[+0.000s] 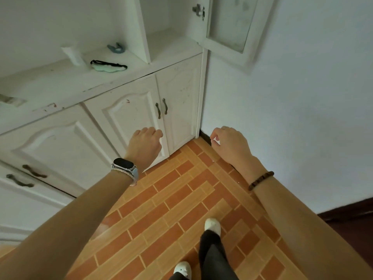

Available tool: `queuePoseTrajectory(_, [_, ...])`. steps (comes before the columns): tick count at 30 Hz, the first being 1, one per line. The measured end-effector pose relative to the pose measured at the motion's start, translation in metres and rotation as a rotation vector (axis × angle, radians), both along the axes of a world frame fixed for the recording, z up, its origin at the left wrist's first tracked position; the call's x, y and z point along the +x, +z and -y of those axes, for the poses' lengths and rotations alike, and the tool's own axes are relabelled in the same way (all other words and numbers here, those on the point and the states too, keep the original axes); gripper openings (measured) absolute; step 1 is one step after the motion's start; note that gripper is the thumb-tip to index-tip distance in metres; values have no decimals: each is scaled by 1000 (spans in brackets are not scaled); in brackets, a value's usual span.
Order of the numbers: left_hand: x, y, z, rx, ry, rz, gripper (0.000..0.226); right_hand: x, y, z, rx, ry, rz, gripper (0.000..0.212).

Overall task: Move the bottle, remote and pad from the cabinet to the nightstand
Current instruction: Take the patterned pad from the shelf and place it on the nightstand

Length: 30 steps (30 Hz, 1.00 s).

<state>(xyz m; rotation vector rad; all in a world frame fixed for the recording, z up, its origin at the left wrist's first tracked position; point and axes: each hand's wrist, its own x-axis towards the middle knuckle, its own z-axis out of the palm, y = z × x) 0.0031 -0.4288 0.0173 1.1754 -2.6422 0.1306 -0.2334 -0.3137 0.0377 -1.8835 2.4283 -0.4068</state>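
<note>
A white bottle stands on the counter of the white cabinet. Just right of it lies a pale green pad with a black strap. At the far left edge of the counter a flat grey object, possibly the remote, is only partly in view. My left hand, with a watch on the wrist, hangs in front of the lower cabinet doors, well below the counter. My right hand hovers over the floor near the wall corner. Both hands hold nothing, fingers loosely curled. The nightstand is out of view.
A grey-blue clip lies at the back of the counter. An upper cabinet door stands open against the white wall. The lower doors are closed. Orange tiled floor runs below, with my feet on it.
</note>
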Motion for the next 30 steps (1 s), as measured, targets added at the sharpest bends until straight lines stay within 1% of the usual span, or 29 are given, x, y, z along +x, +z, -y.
queuePoseTrajectory(8, [-79, 8, 73, 5, 13, -45, 26, -80, 6, 85, -11, 66, 10, 20])
queuePoseTrajectory(16, [-142, 12, 124, -3, 79, -72, 22, -151, 16, 156, -8, 150, 4, 19])
queuePoseTrajectory(22, [-166, 23, 165, -39, 86, -77, 22, -177, 24, 210, 3, 181, -42, 22])
queuePoseTrajectory(26, [-184, 37, 203, -67, 66, -89, 23, -189, 31, 252, -41, 183, -20, 21])
queuePoseTrajectory(30, [-201, 48, 250, -98, 52, -118, 23, -194, 38, 297, -38, 186, -4, 22])
